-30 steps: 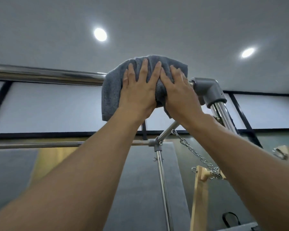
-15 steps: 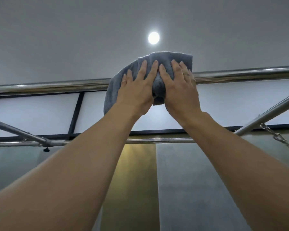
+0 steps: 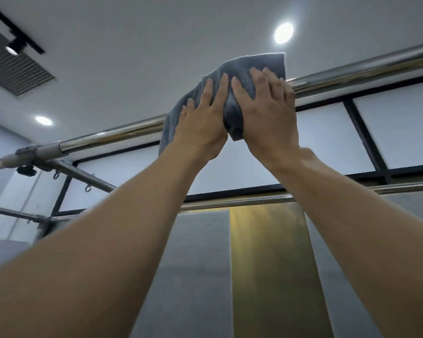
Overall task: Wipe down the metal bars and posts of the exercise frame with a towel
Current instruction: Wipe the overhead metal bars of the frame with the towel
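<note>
We see a blue-grey terry towel [image 3: 244, 67] draped over the long polished steel top bar [image 3: 357, 70] of the exercise frame, just right of the picture's centre. One flap stands above the bar and the rest hangs down behind the hands. The left grip [image 3: 203, 120], a bare hand, lies flat on the cloth with its fingers straight and close together, pressing it against the bar. The right grip [image 3: 266, 111] lies beside it, the two touching along their inner edges, its fingers spread over the towel and the outermost one reaching the bare metal. Neither grip is closed around the cloth as far as we can see; both thumbs are hidden.

The bar slopes down toward the left of the frame, where it enters a grey tube connector [image 3: 51, 148]. A thinner steel rail with small eye hooks [image 3: 83, 178] runs off below that. A second horizontal steel bar [image 3: 230, 204] crosses behind the forearms. Above, there are two round ceiling lights [image 3: 283, 32] and a slatted vent [image 3: 12, 69] at upper left.
</note>
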### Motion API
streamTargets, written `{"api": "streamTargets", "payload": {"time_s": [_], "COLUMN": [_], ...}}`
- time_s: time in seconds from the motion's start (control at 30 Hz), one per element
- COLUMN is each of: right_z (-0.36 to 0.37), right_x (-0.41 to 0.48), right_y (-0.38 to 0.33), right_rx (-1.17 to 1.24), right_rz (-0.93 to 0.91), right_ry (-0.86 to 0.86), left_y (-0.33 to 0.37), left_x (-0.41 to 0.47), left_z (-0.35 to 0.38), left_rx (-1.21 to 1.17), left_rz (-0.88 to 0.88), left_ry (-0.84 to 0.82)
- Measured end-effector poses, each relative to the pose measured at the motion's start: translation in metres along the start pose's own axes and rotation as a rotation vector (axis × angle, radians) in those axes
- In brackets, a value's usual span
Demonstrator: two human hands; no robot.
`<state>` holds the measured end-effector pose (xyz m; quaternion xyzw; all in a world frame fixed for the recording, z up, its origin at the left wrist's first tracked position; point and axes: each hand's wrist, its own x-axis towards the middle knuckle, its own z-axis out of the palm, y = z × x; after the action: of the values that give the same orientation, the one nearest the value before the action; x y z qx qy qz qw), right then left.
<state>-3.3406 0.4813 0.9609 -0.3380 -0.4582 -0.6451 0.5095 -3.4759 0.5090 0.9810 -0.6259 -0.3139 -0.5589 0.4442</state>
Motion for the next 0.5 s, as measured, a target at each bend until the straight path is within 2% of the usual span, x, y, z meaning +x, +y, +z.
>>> {"api": "streamTargets", "payload": {"time_s": [0.27,0.5], "right_z": [0.067,0.112], "right_x": [0.011,0.026], "right_y": [-0.105,-0.209], "right_rx": [0.038,0.109], "right_rz": [-0.005,-0.005], "right_ry": [0.259,0.274], "left_y": [-0.123,-0.230], "left_x": [-0.026,-0.056], "left_z": [0.002,-0.013], "left_rx": [0.145,0.211], "left_rz": [0.092,0.066], "left_ry": [0.128,0.103]}}
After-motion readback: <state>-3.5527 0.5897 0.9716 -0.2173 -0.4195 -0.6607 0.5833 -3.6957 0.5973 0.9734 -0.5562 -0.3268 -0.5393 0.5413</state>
